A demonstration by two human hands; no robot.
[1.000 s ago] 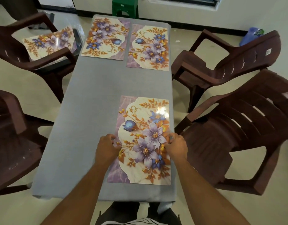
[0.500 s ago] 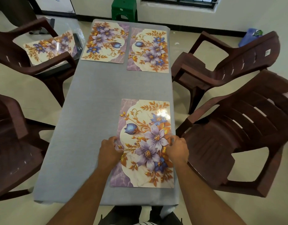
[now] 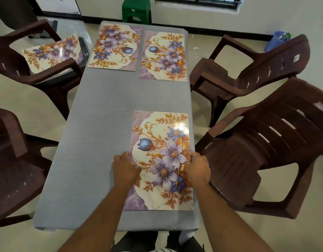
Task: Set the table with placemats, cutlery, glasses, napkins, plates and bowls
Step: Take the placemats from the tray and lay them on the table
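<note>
Grey-clothed rectangular table (image 3: 95, 113) on cream floor, four brown plastic armchairs around it: two left (image 3: 35, 77) (image 3: 9, 160), two right (image 3: 251, 73) (image 3: 277, 153). Floral laminated placemats, four counted: two side by side at the table's far end (image 3: 114, 47) (image 3: 163, 56), one on a small glass side table (image 3: 51, 52) far left, one at the near right corner (image 3: 162, 157). Left hand (image 3: 125, 165) and right hand (image 3: 198, 167) grip this near placemat's long edges, fingers curled. One green plastic stool (image 3: 136, 10) beyond the table.
</note>
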